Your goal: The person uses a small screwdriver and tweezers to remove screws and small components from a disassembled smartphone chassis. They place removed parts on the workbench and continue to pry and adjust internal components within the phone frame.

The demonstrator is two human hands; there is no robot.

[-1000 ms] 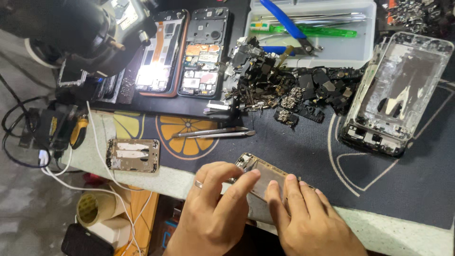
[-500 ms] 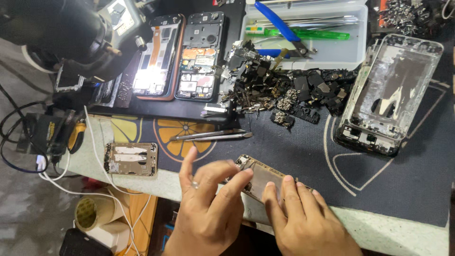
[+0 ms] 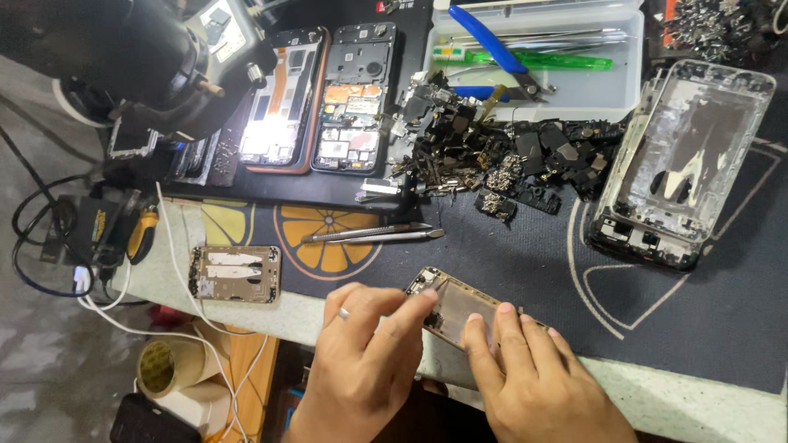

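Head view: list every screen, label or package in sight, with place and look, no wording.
Small lit screen: top left, on the black microscope; tilted pale rectangle.
Green label strip: in the white tray, top centre; long, bright green.
No packages visible.

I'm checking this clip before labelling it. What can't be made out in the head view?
- Phone frame: near end hidden under the right hand and left hand.
- Left fingertips: whether they pinch a tool, too small.
- Parts pile: pieces too small to identify.
- Microscope: cut off by top edge.
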